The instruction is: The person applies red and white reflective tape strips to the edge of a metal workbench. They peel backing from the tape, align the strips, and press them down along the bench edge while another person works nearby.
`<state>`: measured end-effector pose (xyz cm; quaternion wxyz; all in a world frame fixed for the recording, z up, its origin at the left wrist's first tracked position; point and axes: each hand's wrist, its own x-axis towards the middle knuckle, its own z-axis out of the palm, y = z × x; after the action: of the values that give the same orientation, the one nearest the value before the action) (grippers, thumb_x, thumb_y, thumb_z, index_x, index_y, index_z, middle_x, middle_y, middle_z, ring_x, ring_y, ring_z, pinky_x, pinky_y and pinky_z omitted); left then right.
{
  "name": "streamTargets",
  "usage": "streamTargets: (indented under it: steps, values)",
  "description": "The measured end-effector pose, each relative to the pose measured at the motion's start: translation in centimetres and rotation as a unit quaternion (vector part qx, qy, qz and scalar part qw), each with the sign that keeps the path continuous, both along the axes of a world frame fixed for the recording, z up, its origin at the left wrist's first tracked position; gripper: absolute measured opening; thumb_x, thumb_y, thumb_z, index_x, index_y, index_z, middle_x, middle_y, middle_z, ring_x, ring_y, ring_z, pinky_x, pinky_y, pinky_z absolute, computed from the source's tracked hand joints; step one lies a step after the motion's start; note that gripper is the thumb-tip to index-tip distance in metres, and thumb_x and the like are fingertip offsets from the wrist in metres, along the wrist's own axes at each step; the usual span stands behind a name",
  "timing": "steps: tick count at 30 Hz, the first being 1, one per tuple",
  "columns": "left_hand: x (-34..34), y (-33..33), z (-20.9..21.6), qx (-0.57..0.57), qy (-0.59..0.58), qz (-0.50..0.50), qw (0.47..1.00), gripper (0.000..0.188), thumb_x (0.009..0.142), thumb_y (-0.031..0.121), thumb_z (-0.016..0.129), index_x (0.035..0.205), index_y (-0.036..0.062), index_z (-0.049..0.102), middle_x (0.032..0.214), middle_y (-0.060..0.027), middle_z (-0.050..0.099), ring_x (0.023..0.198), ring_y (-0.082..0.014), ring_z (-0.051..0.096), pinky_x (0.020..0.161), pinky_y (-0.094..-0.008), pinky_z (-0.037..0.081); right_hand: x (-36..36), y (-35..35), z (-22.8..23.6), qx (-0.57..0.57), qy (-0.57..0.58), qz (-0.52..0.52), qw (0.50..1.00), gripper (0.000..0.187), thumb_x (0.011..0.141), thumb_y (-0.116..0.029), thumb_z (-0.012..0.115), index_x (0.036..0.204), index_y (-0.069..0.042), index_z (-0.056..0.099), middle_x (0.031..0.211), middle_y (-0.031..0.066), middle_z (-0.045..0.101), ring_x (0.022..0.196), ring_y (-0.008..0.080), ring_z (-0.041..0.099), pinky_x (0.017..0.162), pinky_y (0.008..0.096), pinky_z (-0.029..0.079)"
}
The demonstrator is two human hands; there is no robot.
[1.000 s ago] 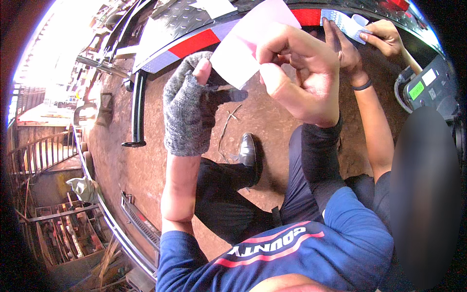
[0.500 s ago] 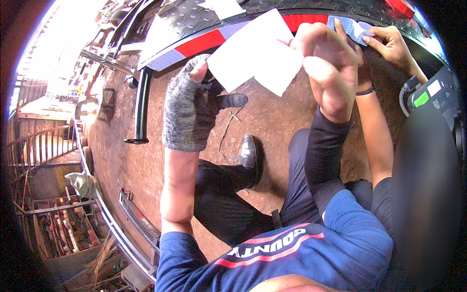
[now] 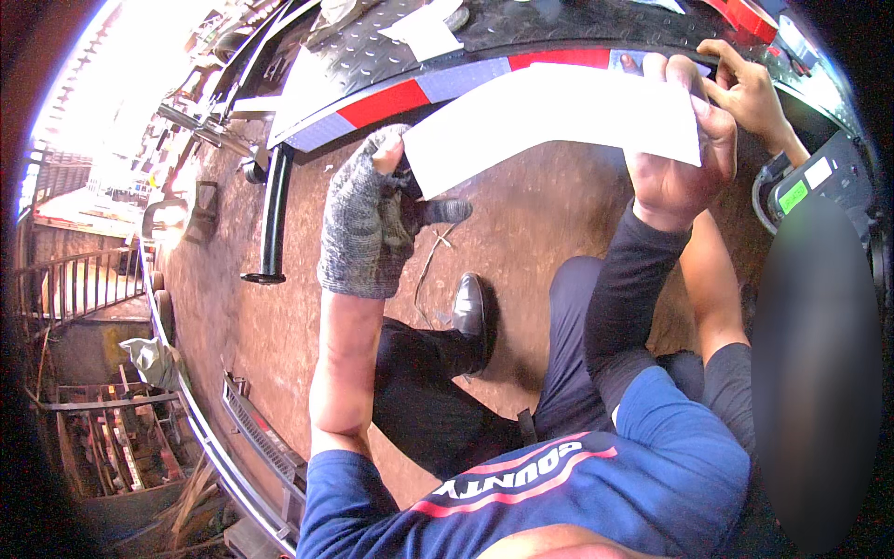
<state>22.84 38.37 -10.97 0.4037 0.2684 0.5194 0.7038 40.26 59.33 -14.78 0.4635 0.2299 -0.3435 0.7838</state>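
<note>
Place looking like workshop. Brown, worn floor (image 3: 521, 219) spreading across middle of frame. Black tread plate (image 3: 531, 26) spanning top, red-and-white striped edging (image 3: 382, 104) running along it. Black metal post (image 3: 270, 214) jutting from below edging, upper left. Barred railing (image 3: 79, 291) standing at left edge; long narrow pieces (image 3: 124, 443) cluttering lower left. Bright light flooding upper left.

A bare right hand (image 3: 675, 177) now sits near the right end of the striped tape (image 3: 382, 102), farther from the gloved left hand (image 3: 368, 210) than a second ago. The white paper (image 3: 531, 112), then short and squarish, now stretches into one long bent strip below the tape's middle, largely hiding a co-worker's nearer hand (image 3: 629, 63), earlier in plain view.
</note>
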Motion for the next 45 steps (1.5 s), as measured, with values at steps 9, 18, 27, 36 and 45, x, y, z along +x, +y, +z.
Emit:
streamTargets:
  steps: [9, 18, 27, 36, 45]
  values:
    - [-1.6, -0.6, -1.1, 0.018, -0.022, 0.04, 0.999, 0.038, 0.088, 0.036, 0.065, 0.111, 0.0065, 0.059, 0.105, -0.0105, 0.065, 0.094, -0.0255, 0.067, 0.062, -0.0418, 0.062, -0.5, 1.6, -0.2, -0.164, 0.007, -0.115, 0.98, 0.028, 0.09, -0.019, 0.048, 0.103, 0.004, 0.059, 0.096, 0.0177, 0.067, 0.101, 0.0413, 0.065, 0.084, 0.0518, 0.058]
    - [-3.2, 0.4, -2.4, -0.008, -0.019, 0.023, 1.0, 0.045, 0.086, 0.039, 0.067, 0.118, 0.0088, 0.059, 0.112, -0.0092, 0.064, 0.101, -0.0258, 0.064, 0.068, -0.0463, 0.06, -10.0, 13.5, 5.0, 0.22, -0.3, -0.521, 0.768, 0.03, 0.087, -0.007, 0.066, 0.113, 0.008, 0.062, 0.106, 0.0137, 0.069, 0.1, 0.0162, 0.066, 0.083, 0.0254, 0.053]
    - [-1.4, 0.7, -0.5, 0.013, 0.062, 0.097, 0.993, 0.035, 0.091, 0.034, 0.063, 0.111, 0.0042, 0.061, 0.09, -0.0062, 0.062, 0.084, -0.0194, 0.065, 0.061, -0.0375, 0.061, -7.9, 7.8, 1.0, -0.051, -0.206, -0.376, 0.902, 0.018, 0.087, -0.007, 0.07, 0.085, 0.004, 0.057, 0.078, 0.0168, 0.068, 0.071, 0.023, 0.071, 0.066, 0.0309, 0.06]
    - [2.6, -0.5, 0.6, -0.006, 0.364, 0.198, 0.91, 0.015, 0.096, 0.017, 0.058, 0.104, 0.0051, 0.063, 0.084, -0.0007, 0.062, 0.071, -0.0053, 0.058, 0.059, -0.0216, 0.052, -2.9, 0.5, -0.5, 0.089, -0.394, -0.171, 0.899, 0.036, 0.095, -0.035, 0.061, 0.075, -0.005, 0.063, 0.063, 0.0001, 0.057, 0.049, 0.0056, 0.052, 0.045, 0.0196, 0.039]
    - [1.4, -2.0, -1.5, -0.015, 0.423, 0.219, 0.879, 0.008, 0.095, 0.009, 0.059, 0.1, 0.0032, 0.061, 0.084, -0.0002, 0.06, 0.072, -0.0059, 0.053, 0.064, -0.0221, 0.047, -1.8, -3.4, 1.7, 0.297, -0.436, -0.061, 0.847, 0.043, 0.099, -0.041, 0.051, 0.115, -0.003, 0.062, 0.086, 0.0032, 0.067, 0.066, 0.0054, 0.058, 0.054, 0.0178, 0.045]
